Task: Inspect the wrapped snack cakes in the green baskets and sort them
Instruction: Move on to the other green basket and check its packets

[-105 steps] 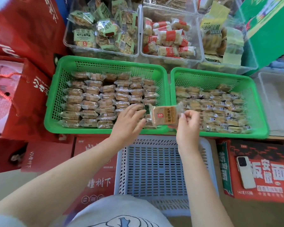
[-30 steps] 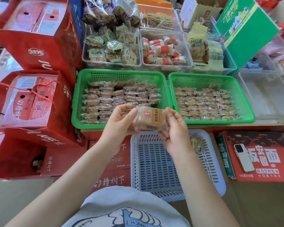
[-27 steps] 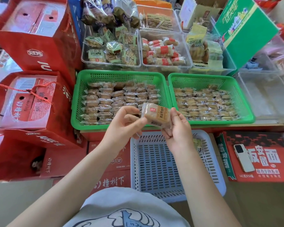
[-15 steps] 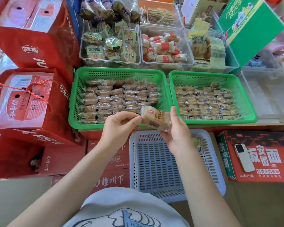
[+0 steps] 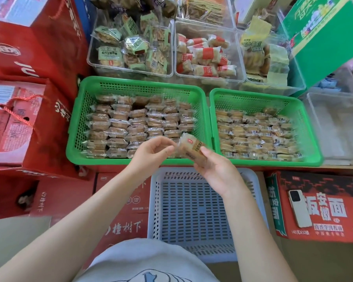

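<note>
Head view: both forearms reach forward from the bottom edge and meet at the near rims of the two green baskets. The left basket [image 5: 102,159], the larger mass in sight, is packed with neat rows of clear-wrapped brown cakes [image 5: 118,127]. The right basket [image 5: 253,94] just beside it holds smaller, paler wrapped cakes [image 5: 253,135] lying flat, its far strip bare. A white basket [image 5: 192,210] sits below the left basket's near right corner, under the hands.

The right hand [image 5: 216,169] is turned palm up, fingers curled under one wrapped cake [image 5: 192,148] and thumb pressed on its top, so it grips the cake's near end. The left hand [image 5: 151,153] has its fingers bent inward, thumb and forefinger pinching the wrapper's crimped edge at the cake's left end.

That cake hangs over the left basket's near right corner, tilted, its far end raised. It is a tan block in clear film with a brown printed band and a small red mark near the top; the print is too blurred to read.

A phone [image 5: 300,208] lies on a red carton [image 5: 324,200] well right of the white basket.
</note>
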Demonstrator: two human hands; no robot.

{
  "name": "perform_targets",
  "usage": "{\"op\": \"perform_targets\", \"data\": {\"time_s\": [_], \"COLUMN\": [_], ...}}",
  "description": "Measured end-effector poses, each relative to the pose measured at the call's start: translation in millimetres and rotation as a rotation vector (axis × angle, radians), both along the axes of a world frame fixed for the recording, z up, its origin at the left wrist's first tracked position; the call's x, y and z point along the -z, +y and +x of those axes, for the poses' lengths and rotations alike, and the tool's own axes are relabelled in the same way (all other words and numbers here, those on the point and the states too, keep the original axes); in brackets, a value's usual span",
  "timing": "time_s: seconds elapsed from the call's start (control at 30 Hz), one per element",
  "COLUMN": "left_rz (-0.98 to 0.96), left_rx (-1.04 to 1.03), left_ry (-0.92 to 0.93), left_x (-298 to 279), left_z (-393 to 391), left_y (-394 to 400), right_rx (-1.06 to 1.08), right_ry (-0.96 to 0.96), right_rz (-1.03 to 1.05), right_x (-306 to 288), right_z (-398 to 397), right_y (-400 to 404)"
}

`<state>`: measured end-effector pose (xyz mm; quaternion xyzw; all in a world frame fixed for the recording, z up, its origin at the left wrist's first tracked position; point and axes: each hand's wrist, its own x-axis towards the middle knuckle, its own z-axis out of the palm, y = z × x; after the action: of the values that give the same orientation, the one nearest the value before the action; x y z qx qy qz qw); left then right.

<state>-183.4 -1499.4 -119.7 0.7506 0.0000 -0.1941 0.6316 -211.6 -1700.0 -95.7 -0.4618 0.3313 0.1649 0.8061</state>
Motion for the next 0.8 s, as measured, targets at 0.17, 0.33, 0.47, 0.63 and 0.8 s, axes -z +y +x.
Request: {"op": "perform_targets", "data": {"time_s": [0.17, 0.33, 0.47, 0.63, 0.8], "left_rz": [0.521, 0.923, 0.983, 1.019, 1.057], "left_rx": [0.208, 0.533, 0.594, 0.558, 0.51], "left_ry": [-0.193, -0.32, -0.304, -0.3, -0.328], "left_x": [37.1, 74.4, 85.0, 85.0, 87.5], "left_z": [27.0, 40.2, 46.2, 49.2, 52.6], "left_y": [-27.8, -43.8, -46.5, -49.7, -53.9], "right_rx": [0.041, -0.407, -0.76, -0.888, -0.884], "right_ry": [-0.115, -0.471, -0.694, -0.736, -0.75], "right_rz": [-0.428, -1.281, -1.7, -1.845, -1.798], "right_x": [13.6, 37.4, 70.5, 96.4, 100.6], "right_z": [39.6, 75.9, 90.0, 99.6, 106.1], "right_y": [-19.2, -34.0, -32.2, -28.8, -24.2]}}
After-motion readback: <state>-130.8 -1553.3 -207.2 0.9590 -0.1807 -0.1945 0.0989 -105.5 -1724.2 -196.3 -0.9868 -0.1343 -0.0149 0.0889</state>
